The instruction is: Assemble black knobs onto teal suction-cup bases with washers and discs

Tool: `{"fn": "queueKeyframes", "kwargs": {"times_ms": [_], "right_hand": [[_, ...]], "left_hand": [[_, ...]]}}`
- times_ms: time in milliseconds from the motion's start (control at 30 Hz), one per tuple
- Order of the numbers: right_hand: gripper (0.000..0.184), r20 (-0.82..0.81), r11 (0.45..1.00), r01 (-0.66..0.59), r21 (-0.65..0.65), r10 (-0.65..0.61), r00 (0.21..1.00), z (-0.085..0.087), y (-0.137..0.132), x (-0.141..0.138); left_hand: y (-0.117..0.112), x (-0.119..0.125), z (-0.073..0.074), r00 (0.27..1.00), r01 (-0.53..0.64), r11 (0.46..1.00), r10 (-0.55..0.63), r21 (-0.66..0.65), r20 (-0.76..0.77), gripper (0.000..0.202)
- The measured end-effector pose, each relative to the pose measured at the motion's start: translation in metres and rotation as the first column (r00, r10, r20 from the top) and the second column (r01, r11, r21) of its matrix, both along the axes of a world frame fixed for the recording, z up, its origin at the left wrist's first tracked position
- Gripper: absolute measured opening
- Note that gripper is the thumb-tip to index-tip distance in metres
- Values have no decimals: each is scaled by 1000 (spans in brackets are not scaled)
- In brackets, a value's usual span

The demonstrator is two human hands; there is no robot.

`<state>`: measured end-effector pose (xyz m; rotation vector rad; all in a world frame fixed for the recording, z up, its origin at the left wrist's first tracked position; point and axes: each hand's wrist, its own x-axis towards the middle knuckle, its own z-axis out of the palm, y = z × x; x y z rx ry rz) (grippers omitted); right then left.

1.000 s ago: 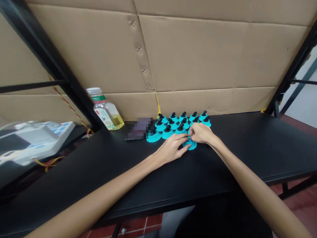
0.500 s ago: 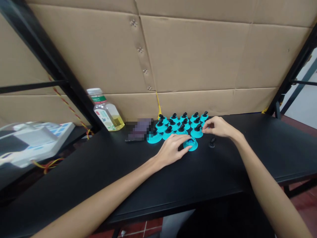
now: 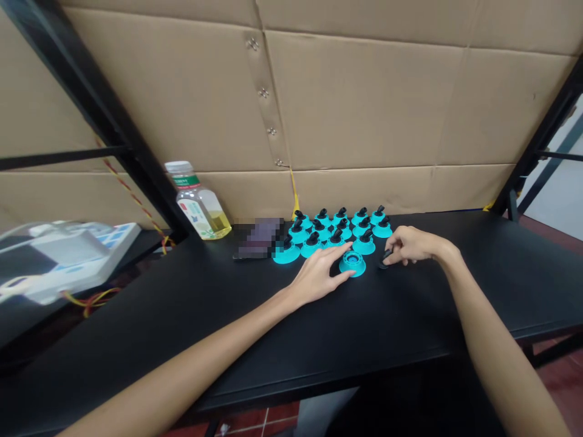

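Observation:
Beside a loose teal cone-shaped base with a round blue-centred hole on top is my left hand. Its fingers are stretched out and apart; the thumb reaches the near edge and the fingertips lie along the far side. My right hand is closed in a pinch on a small black knob-like piece, low over the table to the right of that base. Behind both hands stand several teal bases with tilted black pieces on top, set out in rows.
A bottle of yellow liquid stands back left, with a pixelated dark flat object next to it. A white power strip with cables lies far left. Cardboard walls off the back of the black table.
My right hand has left the rows of bases, come down and taken hold of the black piece lying on the table. My left hand's fingers have spread slightly around the loose base.

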<state>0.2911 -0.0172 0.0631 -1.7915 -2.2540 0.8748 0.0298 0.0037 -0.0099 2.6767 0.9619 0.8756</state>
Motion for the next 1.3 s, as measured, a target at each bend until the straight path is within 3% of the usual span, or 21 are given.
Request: {"fn": "queueKeyframes", "kwargs": {"times_ms": [133,267,400,567,633,733,800,1033,1300], "right_hand": [[37,-139,984,-82,161,105,985,8,-3,-14],[35,-172,955,-111,276,163,972,11,0,-31],[27,-81,934,-184,307,218,973,10,9,-44],[17,-17,968,-234,92,237,971,11,19,-54],[14,59,956,-265,128,259,964,11,20,-59],[15,156,905,-304,299,268,951,9,18,-65],[15,143,887,-286,363,250,958,7,15,-67],[17,-68,907,-184,379,226,972,-2,10,-65],[15,-89,908,-155,388,205,975,-6,10,-65]], "left_hand": [[2,1,2,999,-46,989,50,-144,20,67],[4,1,2,994,-14,970,39,-242,100,71],[7,-1,0,987,20,952,31,-305,159,74],[9,-1,-2,982,40,947,22,-319,189,74],[9,0,-3,979,37,947,30,-318,203,74],[10,0,-3,980,14,948,50,-316,194,74],[10,1,-2,981,10,951,51,-308,189,73],[8,0,1,982,37,952,22,-305,189,70],[8,0,0,987,20,957,28,-288,161,66]]}}
